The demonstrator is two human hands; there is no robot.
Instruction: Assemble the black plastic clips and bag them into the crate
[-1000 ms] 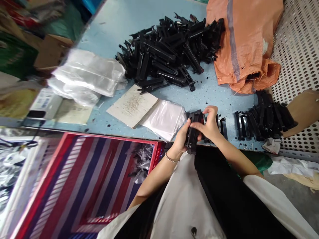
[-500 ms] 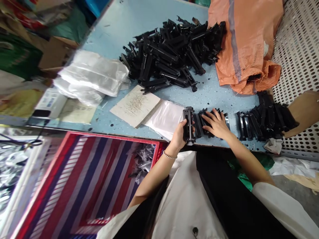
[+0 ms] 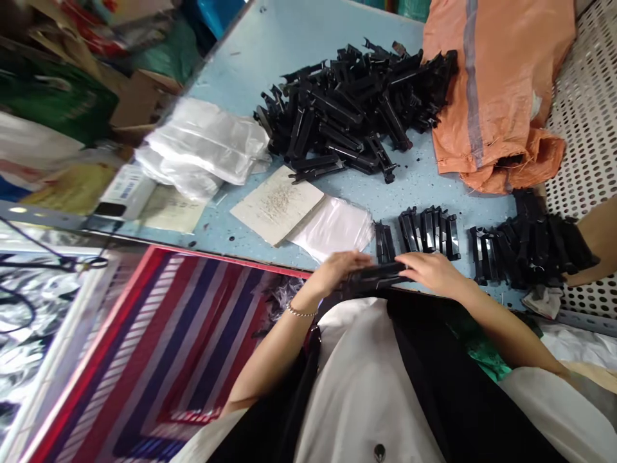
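Both my hands grip a small bundle of long black plastic parts at the table's front edge, close to my body. My left hand, with a beaded bracelet on the wrist, is closed round the left end. My right hand closes on the right end. The parts lie sideways between the hands; how many they are I cannot make out. Just behind them, a few like parts stand in a short row, and another row stands to their right, behind my right hand.
A big heap of black parts covers the table's middle. Clear plastic bags, a cardboard piece and a flat bag lie left. More rowed parts and an orange sack are right. A red-rimmed crate stands below.
My left hand has drawn its parts toward my body and turned them sideways. My right hand has left the row and taken the bundle's other end. The camera view has shifted slightly.
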